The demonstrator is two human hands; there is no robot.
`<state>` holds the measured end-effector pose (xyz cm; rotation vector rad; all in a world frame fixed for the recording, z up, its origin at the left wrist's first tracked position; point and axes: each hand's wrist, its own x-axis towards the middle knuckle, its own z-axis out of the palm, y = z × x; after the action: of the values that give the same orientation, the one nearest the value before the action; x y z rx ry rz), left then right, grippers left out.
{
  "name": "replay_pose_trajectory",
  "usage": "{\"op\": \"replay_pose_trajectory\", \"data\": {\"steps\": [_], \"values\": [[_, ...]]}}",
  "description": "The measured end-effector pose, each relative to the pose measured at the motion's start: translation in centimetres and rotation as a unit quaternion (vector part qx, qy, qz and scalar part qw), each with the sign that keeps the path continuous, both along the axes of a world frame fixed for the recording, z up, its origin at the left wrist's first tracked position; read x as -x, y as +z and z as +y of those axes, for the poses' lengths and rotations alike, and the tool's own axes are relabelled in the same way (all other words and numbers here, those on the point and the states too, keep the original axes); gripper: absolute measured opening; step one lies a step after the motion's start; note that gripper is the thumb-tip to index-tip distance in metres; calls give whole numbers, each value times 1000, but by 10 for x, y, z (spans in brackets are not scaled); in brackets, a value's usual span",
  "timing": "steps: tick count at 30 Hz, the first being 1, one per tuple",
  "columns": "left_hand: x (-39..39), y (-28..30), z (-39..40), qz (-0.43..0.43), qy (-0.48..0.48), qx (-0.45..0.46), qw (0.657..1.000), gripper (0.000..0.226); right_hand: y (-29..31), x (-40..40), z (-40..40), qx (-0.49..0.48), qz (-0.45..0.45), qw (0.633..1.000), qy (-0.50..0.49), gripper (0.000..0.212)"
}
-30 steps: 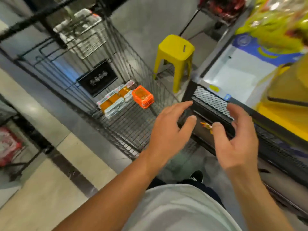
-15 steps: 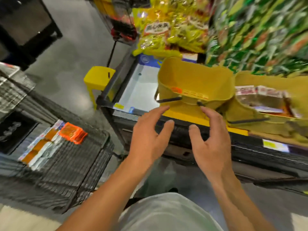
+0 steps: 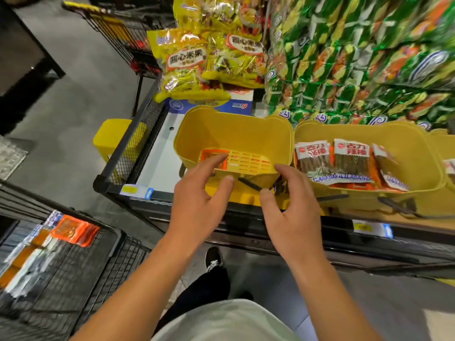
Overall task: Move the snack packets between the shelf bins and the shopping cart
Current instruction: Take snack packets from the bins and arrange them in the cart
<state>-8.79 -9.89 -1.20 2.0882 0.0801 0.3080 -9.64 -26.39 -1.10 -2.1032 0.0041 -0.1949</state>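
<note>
Both hands are raised at the front of the left yellow bin (image 3: pixel 221 129) on the shelf, holding nothing. Left hand (image 3: pixel 197 193): fingers loosely spread, forefinger tip over the bin's front rim near an orange packet (image 3: pixel 209 155) lying on the bin floor; contact cannot be told. Right hand (image 3: pixel 293 207): fingers apart, slightly bent, near the bin's black handle (image 3: pixel 248 184). The neighbouring yellow bin (image 3: pixel 418 148) holds snack packets (image 3: pixel 350 157). More packets (image 3: pixel 71 230) lie in the shopping cart (image 3: pixel 73 279), lower left.

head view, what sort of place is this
Most likely a supermarket snack aisle: a wire shopping cart, yellow shelf bins holding snack packets, and price tags along the shelf edge.
</note>
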Motion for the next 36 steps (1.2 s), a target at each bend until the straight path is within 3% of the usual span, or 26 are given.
{"op": "replay_pose_trajectory", "data": {"steps": [7,11,16,23,26,28,33,34,36], "values": [[-60,-11,47,13,48,-25,998,43,1,-70,23,44,5,998,52,49],[-94,-21,74,34,64,-34,997,47,-2,-128,50,132,50,982,123,50],[-124,-47,102,54,34,-47,997,52,-40,-204,84,332,148,902,233,59],[-135,-71,115,54,10,-43,998,56,-109,-256,112,457,197,804,326,73],[-138,-77,115,73,3,-49,996,53,-127,-258,121,485,237,768,345,95],[-137,-79,116,88,-3,-41,995,54,-136,-253,124,509,249,750,340,99],[-137,-80,119,92,-5,-19,996,55,-140,-246,125,525,242,761,294,87],[-138,-79,119,96,-4,-17,995,56,-138,-247,123,494,264,777,286,84],[-138,-77,118,98,-3,-17,995,56,-130,-251,116,407,274,829,269,51]]}}
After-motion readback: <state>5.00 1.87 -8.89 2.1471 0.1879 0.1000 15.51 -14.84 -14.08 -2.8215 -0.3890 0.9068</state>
